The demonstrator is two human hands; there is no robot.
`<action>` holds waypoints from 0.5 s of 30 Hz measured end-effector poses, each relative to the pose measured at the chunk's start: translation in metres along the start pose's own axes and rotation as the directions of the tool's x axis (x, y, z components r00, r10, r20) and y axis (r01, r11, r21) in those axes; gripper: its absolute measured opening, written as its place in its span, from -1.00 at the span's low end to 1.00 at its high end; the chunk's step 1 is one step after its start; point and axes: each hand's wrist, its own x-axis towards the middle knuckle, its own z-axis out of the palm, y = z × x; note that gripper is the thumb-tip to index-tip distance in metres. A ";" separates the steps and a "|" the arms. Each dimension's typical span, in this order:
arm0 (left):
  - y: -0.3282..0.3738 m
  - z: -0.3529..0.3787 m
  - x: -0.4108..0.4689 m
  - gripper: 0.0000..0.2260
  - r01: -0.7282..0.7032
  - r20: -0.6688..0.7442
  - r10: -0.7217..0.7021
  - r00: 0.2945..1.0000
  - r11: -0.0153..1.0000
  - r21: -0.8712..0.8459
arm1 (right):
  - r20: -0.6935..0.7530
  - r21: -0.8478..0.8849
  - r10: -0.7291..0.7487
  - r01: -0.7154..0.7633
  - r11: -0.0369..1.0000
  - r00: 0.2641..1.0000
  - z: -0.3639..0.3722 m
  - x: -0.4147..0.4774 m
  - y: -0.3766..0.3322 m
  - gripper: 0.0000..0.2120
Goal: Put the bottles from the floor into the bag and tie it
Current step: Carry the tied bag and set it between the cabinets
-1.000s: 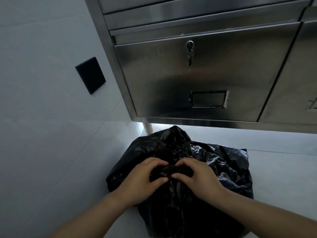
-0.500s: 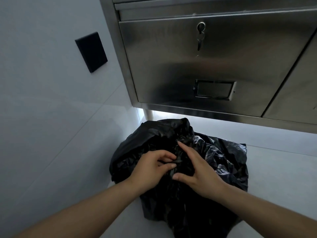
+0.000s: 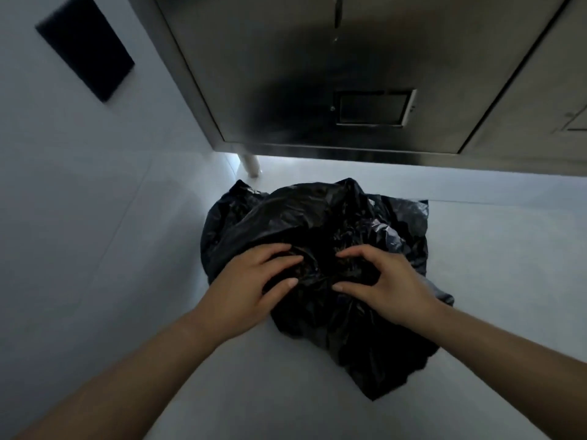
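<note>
A crumpled black plastic bag (image 3: 320,217) lies on the pale floor in front of me, bulging with its contents hidden. No bottle shows anywhere. My left hand (image 3: 251,281) pinches the gathered plastic at the bag's top from the left. My right hand (image 3: 384,281) pinches the same bunched plastic from the right, a short gap of twisted bag between the two hands. Both thumbs and forefingers press into the folds.
A stainless steel cabinet (image 3: 286,74) on a short white leg (image 3: 251,165) overhangs the floor just behind the bag. The white wall on the left carries a black rectangular plate (image 3: 85,46). Pale floor (image 3: 254,392) stretches toward me and to the right.
My hands have drawn apart along the bag's gathered top, the right one shifting right. The view has tilted down, so the cabinet's keyhole has left the frame.
</note>
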 end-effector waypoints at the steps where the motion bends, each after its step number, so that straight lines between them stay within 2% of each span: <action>1: 0.012 -0.006 -0.007 -0.57 0.000 0.070 -0.003 0.998 0.999 0.035 | -0.003 0.000 0.036 -0.036 0.999 0.999 -0.005 -0.011 -0.012 -0.60; 3: 0.041 -0.025 -0.020 -0.54 0.048 0.209 -0.053 0.976 0.998 0.030 | -0.023 0.017 0.105 -0.105 0.994 0.994 -0.018 -0.035 -0.041 -0.60; 5: 0.070 -0.053 -0.031 -0.53 0.078 0.264 -0.071 0.962 0.997 -0.016 | -0.057 0.051 0.181 -0.179 0.983 0.982 -0.035 -0.057 -0.079 -0.61; 9: 0.131 -0.129 -0.041 -0.50 0.095 0.258 -0.082 0.963 0.995 -0.037 | -0.163 0.139 0.328 -0.308 0.941 0.930 -0.078 -0.091 -0.160 -0.64; 15: 0.220 -0.275 -0.041 -0.46 0.186 0.232 -0.175 0.957 0.982 -0.026 | -0.254 0.166 0.399 -0.366 0.916 0.881 -0.163 -0.128 -0.298 -0.71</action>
